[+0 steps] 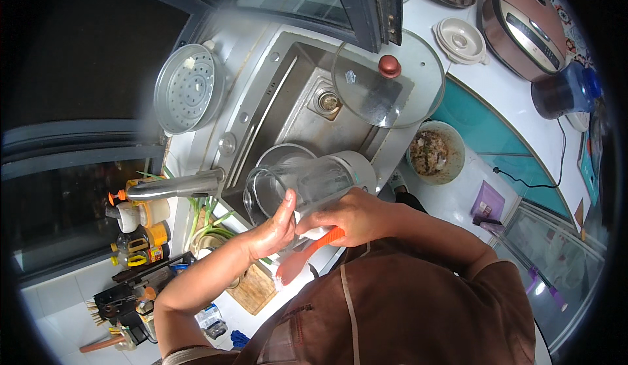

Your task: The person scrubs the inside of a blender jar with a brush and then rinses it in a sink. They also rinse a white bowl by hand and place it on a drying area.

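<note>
A clear glass jug (321,173) with a pale base lies tilted over the steel sink (314,129), its open mouth toward the faucet side. My left hand (274,230) is at the jug's near side below the rim, thumb raised; the other fingers are hidden, so its grip is unclear. My right hand (358,215) holds the orange handle of a brush (309,254), whose bristle end points toward me. That hand also rests against the jug near its base, by a white part that may be its handle. Behind the jug's mouth, a round metal pot (284,151) sits in the sink.
A glass lid (390,97) with a red knob lies across the sink's right end. The faucet (176,186) juts out at left, near a steamer pan (189,90). Spring onions (211,222) and a wooden board (252,291) are nearby. A scrap bucket (436,151) stands at right.
</note>
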The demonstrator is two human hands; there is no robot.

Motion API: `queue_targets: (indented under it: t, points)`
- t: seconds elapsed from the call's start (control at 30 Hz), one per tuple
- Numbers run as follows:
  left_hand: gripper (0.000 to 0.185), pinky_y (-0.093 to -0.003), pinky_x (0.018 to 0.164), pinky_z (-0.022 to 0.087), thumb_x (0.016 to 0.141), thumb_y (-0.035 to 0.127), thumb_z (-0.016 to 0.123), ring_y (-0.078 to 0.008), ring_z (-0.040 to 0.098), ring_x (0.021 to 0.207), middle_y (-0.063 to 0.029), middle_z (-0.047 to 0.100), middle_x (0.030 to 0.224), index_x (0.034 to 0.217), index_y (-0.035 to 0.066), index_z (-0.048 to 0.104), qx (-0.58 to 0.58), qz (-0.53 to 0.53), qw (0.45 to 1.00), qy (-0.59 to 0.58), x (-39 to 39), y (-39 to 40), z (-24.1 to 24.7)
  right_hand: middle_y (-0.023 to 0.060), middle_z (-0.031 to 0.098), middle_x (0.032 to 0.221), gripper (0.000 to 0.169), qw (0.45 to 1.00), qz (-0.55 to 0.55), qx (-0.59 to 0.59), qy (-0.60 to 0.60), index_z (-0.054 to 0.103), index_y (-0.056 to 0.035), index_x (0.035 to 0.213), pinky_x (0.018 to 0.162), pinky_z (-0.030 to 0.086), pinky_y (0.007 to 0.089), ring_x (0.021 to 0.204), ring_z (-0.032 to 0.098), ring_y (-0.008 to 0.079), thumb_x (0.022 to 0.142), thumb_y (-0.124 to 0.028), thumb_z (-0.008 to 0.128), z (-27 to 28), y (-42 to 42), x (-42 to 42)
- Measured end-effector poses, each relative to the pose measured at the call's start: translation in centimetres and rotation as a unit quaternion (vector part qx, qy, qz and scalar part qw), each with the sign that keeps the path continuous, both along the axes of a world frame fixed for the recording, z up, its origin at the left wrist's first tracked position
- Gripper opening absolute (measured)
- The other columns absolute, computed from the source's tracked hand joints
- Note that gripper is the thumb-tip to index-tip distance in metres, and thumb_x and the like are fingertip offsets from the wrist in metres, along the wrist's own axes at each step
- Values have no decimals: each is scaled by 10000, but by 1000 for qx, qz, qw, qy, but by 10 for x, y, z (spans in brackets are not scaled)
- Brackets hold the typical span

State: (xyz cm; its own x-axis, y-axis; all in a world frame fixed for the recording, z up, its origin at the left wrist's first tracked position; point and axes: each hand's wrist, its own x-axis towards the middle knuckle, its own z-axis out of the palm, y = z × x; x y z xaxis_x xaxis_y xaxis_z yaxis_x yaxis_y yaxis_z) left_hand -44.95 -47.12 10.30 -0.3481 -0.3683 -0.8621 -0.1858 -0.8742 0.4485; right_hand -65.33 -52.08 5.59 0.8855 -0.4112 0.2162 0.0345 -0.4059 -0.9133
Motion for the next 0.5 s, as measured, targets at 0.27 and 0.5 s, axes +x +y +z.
queue_targets:
  t: [0.27,0.5]
  points:
    - [874,-378,1086,230,855,687,179,-231,345,1284,-136,361,1389,1389,-3,234,-22,94,995,3,-1,19,9,41,641,907,450,996,-59,-15,-70,596,-204,1083,588,502,335,653,625,244,662,-106,720,-9,-3,-7]
    - [889,-348,1091,189,866,684,179,-202,271,1321,-120,305,1420,1404,-23,182,-37,170,978,114,-30,-18,37,59,642,881,464,998,-43,17,-45,585,-187,1118,614,506,338,672,626,253,680,-143,732,-10,-4,-7]
